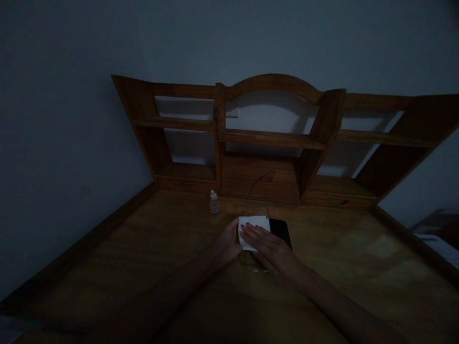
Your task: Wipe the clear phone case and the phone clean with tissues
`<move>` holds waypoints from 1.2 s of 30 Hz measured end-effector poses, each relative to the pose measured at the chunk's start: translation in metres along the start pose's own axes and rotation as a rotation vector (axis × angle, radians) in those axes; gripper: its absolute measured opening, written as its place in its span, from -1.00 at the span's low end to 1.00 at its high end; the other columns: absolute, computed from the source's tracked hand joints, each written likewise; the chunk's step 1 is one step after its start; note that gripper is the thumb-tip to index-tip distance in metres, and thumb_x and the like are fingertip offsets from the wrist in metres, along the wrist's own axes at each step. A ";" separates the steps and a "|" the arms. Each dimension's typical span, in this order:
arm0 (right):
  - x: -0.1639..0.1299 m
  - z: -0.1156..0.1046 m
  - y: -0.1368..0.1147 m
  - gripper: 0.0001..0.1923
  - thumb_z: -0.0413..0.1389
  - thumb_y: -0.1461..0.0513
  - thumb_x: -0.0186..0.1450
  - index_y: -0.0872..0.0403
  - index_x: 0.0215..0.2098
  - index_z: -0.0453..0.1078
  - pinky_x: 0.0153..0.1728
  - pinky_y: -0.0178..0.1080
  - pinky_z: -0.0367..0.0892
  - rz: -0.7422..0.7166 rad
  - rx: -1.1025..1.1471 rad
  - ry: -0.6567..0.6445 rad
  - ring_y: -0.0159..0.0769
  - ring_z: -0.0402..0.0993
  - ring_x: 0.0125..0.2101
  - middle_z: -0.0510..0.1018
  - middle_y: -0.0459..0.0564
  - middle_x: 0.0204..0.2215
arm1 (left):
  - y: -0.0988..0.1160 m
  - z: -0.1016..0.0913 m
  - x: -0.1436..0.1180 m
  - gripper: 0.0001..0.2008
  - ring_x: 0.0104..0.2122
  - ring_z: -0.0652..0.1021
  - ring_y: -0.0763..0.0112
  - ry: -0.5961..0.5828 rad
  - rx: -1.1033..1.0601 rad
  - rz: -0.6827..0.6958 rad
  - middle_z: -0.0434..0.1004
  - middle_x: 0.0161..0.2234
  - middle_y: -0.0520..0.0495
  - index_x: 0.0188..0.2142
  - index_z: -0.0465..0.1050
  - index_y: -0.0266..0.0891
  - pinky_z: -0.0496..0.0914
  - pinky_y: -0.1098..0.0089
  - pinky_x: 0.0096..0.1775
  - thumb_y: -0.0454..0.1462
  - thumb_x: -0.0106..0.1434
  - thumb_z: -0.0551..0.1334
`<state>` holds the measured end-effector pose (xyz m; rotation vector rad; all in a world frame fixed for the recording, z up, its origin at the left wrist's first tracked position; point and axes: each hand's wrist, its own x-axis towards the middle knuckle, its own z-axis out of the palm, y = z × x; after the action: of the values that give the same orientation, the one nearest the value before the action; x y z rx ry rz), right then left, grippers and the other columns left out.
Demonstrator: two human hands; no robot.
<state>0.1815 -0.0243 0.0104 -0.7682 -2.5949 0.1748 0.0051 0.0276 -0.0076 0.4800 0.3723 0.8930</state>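
Note:
In the dim head view, a small white square (pixel 254 220), perhaps folded paper or cloth, is in front of me. My left hand (pixel 228 242) holds it by its left edge, some fingers hidden. Across its face lies my right hand (pixel 272 246), fingers stretched out flat. A black flat object with rounded corners (pixel 281 230), like a phone, shows to the right of the square, partly covered by my right hand. Beneath the hands, a thin see-through item (pixel 256 270) pokes out at the near side; its kind is unclear.
A small dropper-like bottle with a white top (pixel 214 203) stands left of the hands on the wooden desk (pixel 172 229). Along the back rises a wooden shelf unit (pixel 260 177). A wall socket (pixel 231 112) shows through it. Raised rims edge the desk at both sides.

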 end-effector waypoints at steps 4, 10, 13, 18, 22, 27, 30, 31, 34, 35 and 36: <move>0.002 -0.004 -0.003 -0.40 -0.09 0.32 0.43 0.06 0.41 -0.06 0.36 0.02 -0.02 -0.044 0.052 -0.026 -0.21 -0.05 0.37 0.07 0.03 0.38 | 0.001 0.006 -0.003 -0.61 -0.55 0.54 0.43 0.083 -0.059 -0.048 0.57 -0.46 -0.13 0.00 0.46 -0.40 0.42 0.45 -0.41 -0.24 0.42 -0.06; 0.003 -0.010 -0.008 -0.52 -0.05 0.28 0.44 0.02 0.32 0.16 0.33 0.02 0.04 -0.080 0.188 -0.015 -0.22 0.09 0.33 0.30 0.04 0.28 | 0.002 0.012 -0.010 -0.62 -0.17 0.63 0.21 0.052 0.004 -0.059 0.58 -0.09 -0.31 0.07 0.38 -0.35 0.48 0.31 -0.14 -0.17 0.38 0.07; 0.003 -0.011 -0.011 -0.58 -0.03 0.27 0.44 -0.02 0.25 0.26 0.30 0.02 0.11 -0.063 0.269 0.011 -0.22 0.18 0.29 0.36 0.01 0.25 | 0.001 0.012 -0.012 -0.65 -0.06 0.59 0.14 0.055 0.039 -0.041 0.55 -0.02 -0.32 0.04 0.36 -0.33 0.43 0.22 0.00 -0.16 0.38 0.08; 0.002 -0.011 -0.013 -0.59 -0.02 0.31 0.41 -0.04 0.21 0.32 0.24 -0.03 0.21 -0.047 0.321 0.004 -0.22 0.27 0.24 0.40 0.01 0.22 | 0.000 0.006 -0.010 -0.68 -0.06 0.59 0.12 0.025 0.051 -0.034 0.53 0.00 -0.32 0.00 0.36 -0.31 0.40 0.20 0.01 -0.15 0.40 0.05; 0.001 -0.011 -0.014 -0.56 0.02 0.34 0.37 -0.04 0.19 0.33 0.21 -0.04 0.25 -0.038 0.324 -0.005 -0.21 0.34 0.19 0.43 -0.01 0.19 | -0.002 0.002 -0.009 -0.70 0.01 0.55 0.08 -0.015 0.033 -0.039 0.51 0.03 -0.33 -0.03 0.35 -0.29 0.33 0.16 0.10 -0.15 0.38 0.08; 0.000 -0.013 -0.017 -0.57 0.03 0.36 0.34 -0.01 0.15 0.38 0.19 -0.07 0.27 -0.045 0.343 0.000 -0.23 0.41 0.14 0.50 0.02 0.13 | -0.003 0.004 -0.007 -0.73 0.04 0.53 0.07 0.003 0.031 -0.037 0.50 0.04 -0.35 -0.08 0.35 -0.30 0.25 0.11 0.18 -0.15 0.38 0.07; -0.001 -0.012 -0.016 -0.55 0.04 0.37 0.33 -0.03 0.16 0.37 0.18 -0.06 0.28 -0.044 0.357 0.010 -0.22 0.42 0.12 0.51 0.01 0.12 | -0.003 0.004 -0.006 -0.72 0.03 0.54 0.09 0.003 0.038 -0.039 0.50 0.04 -0.34 -0.06 0.34 -0.30 0.24 0.11 0.18 -0.15 0.38 0.08; -0.002 -0.011 -0.016 -0.55 0.04 0.36 0.33 -0.04 0.16 0.37 0.16 -0.05 0.29 -0.043 0.363 0.016 -0.21 0.43 0.12 0.51 0.01 0.11 | -0.003 0.004 -0.006 -0.71 0.02 0.55 0.10 0.007 0.046 -0.044 0.50 0.04 -0.34 -0.05 0.34 -0.29 0.25 0.12 0.18 -0.14 0.37 0.09; -0.004 -0.008 -0.015 -0.56 0.04 0.35 0.33 -0.04 0.15 0.37 0.13 -0.04 0.31 -0.056 0.383 0.020 -0.20 0.45 0.09 0.54 0.02 0.07 | -0.002 0.003 -0.007 -0.68 -0.01 0.56 0.08 0.019 0.079 -0.040 0.49 0.06 -0.36 -0.03 0.34 -0.30 0.27 0.11 0.16 -0.12 0.36 0.10; -0.005 -0.008 -0.015 -0.57 0.04 0.35 0.34 -0.04 0.15 0.37 0.12 -0.04 0.32 -0.065 0.388 0.023 -0.20 0.45 0.08 0.55 0.03 0.06 | -0.002 0.003 -0.007 -0.67 0.00 0.56 0.06 0.018 0.087 -0.040 0.48 0.07 -0.37 -0.03 0.34 -0.31 0.27 0.11 0.16 -0.12 0.36 0.10; -0.005 -0.008 -0.015 -0.58 0.03 0.34 0.34 -0.03 0.15 0.37 0.13 -0.04 0.32 -0.062 0.390 0.028 -0.19 0.45 0.08 0.55 0.04 0.05 | -0.002 0.002 -0.007 -0.67 0.02 0.55 0.05 0.015 0.091 -0.040 0.47 0.08 -0.38 -0.03 0.34 -0.31 0.26 0.10 0.16 -0.11 0.36 0.10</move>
<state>0.1813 -0.0400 0.0194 -0.5425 -2.4431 0.6239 0.0035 0.0203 -0.0059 0.5480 0.4360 0.8439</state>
